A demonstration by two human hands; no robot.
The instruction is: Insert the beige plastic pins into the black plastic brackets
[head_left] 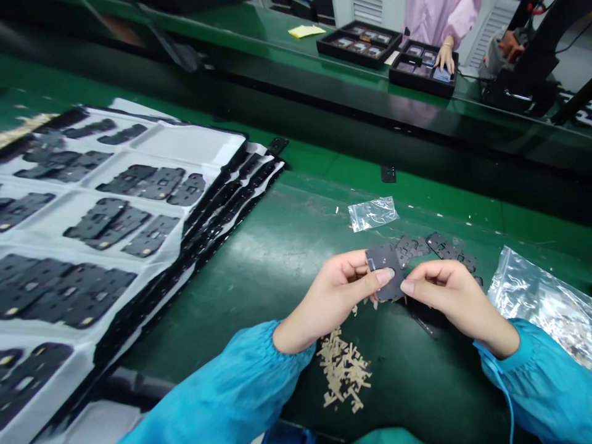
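My left hand (342, 287) is closed on a thin black plastic plate (385, 262), thumb across its face. At the plate's lower right edge, my right hand (451, 290) has thumb and forefinger pinched together; what sits between them is too small or hidden to make out. Behind and between the hands lie more black plates (451, 250) on the green bench. A heap of small beige strips (345, 370) is spread just below my left hand. Blue sleeves cover both forearms.
Stacked white-lined trays (171, 135) of black plates fill the left side. A small clear bag (372, 214) lies ahead; a larger plastic bag (550, 302) is at right. Across the raised ledge, a person's hand (444, 57) touches a part in a black tray (423, 83).
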